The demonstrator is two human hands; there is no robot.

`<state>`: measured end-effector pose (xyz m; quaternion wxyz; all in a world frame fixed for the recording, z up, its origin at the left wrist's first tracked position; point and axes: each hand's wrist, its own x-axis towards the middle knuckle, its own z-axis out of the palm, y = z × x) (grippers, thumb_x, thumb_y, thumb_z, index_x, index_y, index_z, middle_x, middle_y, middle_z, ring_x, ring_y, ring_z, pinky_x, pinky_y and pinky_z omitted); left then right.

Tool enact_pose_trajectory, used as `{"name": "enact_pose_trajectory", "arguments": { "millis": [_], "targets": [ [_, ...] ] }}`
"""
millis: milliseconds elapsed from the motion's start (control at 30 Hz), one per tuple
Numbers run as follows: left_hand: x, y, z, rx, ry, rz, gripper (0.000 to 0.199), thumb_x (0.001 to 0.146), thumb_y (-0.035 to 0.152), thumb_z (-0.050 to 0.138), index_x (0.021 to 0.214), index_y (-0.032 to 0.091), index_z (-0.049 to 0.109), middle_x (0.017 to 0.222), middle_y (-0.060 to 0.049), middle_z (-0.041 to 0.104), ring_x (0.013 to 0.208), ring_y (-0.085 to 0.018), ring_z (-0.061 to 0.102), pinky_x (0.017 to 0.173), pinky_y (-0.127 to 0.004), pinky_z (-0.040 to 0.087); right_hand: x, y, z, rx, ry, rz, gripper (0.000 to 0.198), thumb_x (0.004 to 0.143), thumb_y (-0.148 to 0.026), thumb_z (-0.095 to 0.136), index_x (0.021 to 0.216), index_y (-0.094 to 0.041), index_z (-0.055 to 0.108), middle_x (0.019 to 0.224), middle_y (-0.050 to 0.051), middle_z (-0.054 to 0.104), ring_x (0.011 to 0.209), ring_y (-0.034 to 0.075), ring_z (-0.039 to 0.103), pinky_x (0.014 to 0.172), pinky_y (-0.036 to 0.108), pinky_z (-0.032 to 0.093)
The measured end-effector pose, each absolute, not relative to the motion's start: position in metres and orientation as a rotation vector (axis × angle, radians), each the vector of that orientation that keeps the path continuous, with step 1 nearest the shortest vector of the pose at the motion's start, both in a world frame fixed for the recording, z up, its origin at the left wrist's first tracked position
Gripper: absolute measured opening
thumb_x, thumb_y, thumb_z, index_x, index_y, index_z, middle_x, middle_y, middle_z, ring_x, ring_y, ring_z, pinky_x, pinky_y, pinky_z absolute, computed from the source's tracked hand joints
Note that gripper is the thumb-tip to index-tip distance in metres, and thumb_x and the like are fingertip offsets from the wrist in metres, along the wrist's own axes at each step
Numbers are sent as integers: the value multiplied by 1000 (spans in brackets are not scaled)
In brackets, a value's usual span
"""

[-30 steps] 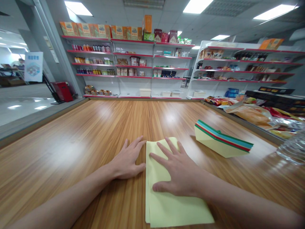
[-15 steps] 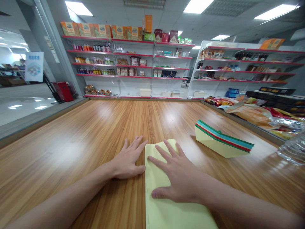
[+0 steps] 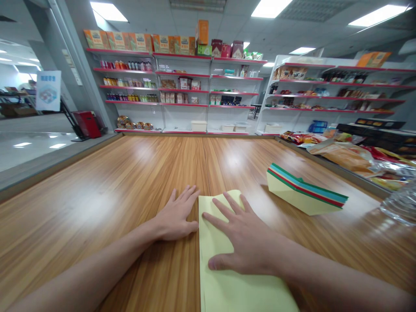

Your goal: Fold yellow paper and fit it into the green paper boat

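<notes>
A folded sheet of pale yellow paper [image 3: 240, 292] lies on the wooden table [image 3: 130, 182] in front of me, its straight left edge pointing away from me. Spread flat on top of it is my right hand [image 3: 245, 240], fingers apart and pressing on the paper. My left hand [image 3: 175, 216] rests on the wood just left of that edge, fingers stretched out and holding nothing; its thumb tip comes close to the paper. The near end of the sheet runs out of view.
To the right stands a folded stack of coloured paper [image 3: 305, 193] in yellow, green, red and blue. A clear plastic container [image 3: 399, 206] sits at the right edge, near snack packets [image 3: 344, 158]. Stocked shelves [image 3: 185, 89] line the back beyond the table.
Almost nothing differs. My left hand has shifted very slightly; my right hand stays flat on the yellow paper. The view has moved a touch.
</notes>
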<state>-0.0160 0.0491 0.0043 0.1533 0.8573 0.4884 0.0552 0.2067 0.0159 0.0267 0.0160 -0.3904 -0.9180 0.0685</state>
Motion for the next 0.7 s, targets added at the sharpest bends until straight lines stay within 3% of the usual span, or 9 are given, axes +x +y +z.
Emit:
{"name": "enact_pose_trajectory", "arguments": {
  "millis": [700],
  "targets": [
    [-17, 52, 5, 2448, 1379, 146, 88, 76, 52, 49, 144, 13, 9, 151, -13, 2, 138, -25, -4, 108, -53, -1, 204, 15, 25, -1235, -2838, 198, 88, 68, -81, 35, 140, -31, 29, 148, 12, 21, 134, 43, 7, 100, 66, -2]
  ]
}}
